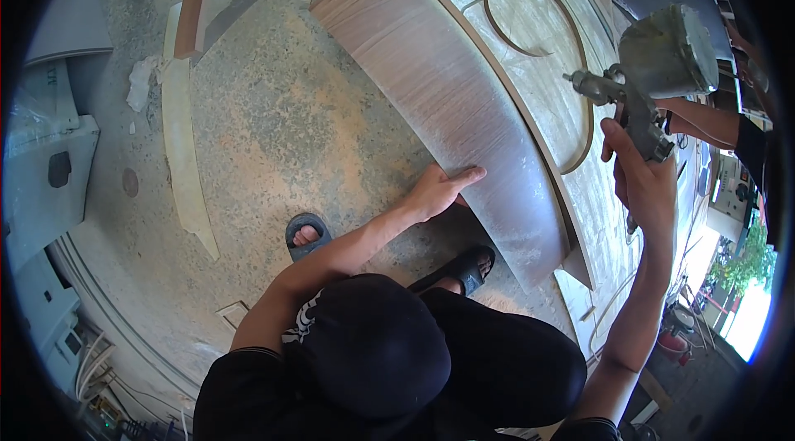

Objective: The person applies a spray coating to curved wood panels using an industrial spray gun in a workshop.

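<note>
My left hand (433, 194) grips the near edge of a wood-grain panel (439, 93), thumb lying on its top face and fingers hidden beneath. The panel is long, curved and brownish, with a shiny, whitish patch toward its right end. My right hand (646, 184) is raised at the right, wrapped round the handle of a metal spray gun (638, 106). A large grey cup (667, 52) sits on top of the gun. Its nozzle points left, above a pale, stained board. Whether a finger presses the trigger is hard to make out.
A thin curved strip (571, 27) lies on the stained board (517, 14) beyond the panel. Another person's forearm (704, 122) shows at the far right. A wooden beam (197, 10) and long pale strip (184, 151) are on the dusty floor (281, 110). Light-coloured cabinets (50, 176) stand left.
</note>
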`<action>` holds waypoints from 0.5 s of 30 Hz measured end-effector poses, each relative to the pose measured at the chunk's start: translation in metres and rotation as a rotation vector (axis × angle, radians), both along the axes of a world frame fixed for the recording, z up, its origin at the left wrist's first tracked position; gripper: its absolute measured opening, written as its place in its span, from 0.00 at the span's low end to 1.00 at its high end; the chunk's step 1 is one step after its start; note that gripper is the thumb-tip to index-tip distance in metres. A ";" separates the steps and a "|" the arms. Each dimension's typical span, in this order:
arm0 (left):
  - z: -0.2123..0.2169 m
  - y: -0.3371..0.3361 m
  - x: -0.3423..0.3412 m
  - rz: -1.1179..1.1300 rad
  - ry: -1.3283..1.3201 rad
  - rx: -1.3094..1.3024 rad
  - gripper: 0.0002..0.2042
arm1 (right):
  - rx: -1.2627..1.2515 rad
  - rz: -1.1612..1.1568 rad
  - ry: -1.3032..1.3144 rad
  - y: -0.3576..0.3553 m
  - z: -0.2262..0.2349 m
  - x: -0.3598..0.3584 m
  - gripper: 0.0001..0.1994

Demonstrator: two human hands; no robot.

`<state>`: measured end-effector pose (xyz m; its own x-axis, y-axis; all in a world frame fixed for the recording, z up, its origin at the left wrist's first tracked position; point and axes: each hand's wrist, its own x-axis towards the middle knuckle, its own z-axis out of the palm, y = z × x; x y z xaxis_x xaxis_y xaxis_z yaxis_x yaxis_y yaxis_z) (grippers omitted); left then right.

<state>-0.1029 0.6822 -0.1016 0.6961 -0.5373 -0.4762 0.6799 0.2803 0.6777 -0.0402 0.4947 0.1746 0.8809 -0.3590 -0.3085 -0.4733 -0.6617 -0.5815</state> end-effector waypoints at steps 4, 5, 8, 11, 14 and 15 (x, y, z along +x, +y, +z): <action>0.001 -0.001 0.000 -0.009 0.007 0.004 0.23 | 0.019 0.005 -0.056 0.000 -0.001 -0.006 0.21; 0.002 -0.002 0.000 -0.011 0.011 0.004 0.24 | 0.017 0.003 -0.056 -0.001 0.000 -0.006 0.21; 0.001 -0.001 0.000 -0.002 -0.001 0.021 0.24 | -0.024 -0.017 -0.042 0.003 0.002 -0.005 0.21; -0.004 -0.003 -0.001 -0.002 0.005 0.001 0.23 | 0.002 0.019 -0.044 0.006 -0.002 -0.004 0.21; -0.002 -0.005 -0.001 0.015 0.013 -0.001 0.23 | 0.067 0.004 -0.129 0.007 -0.001 -0.003 0.20; -0.002 -0.005 -0.001 0.014 0.014 0.001 0.23 | 0.069 0.002 -0.128 0.007 0.001 -0.003 0.20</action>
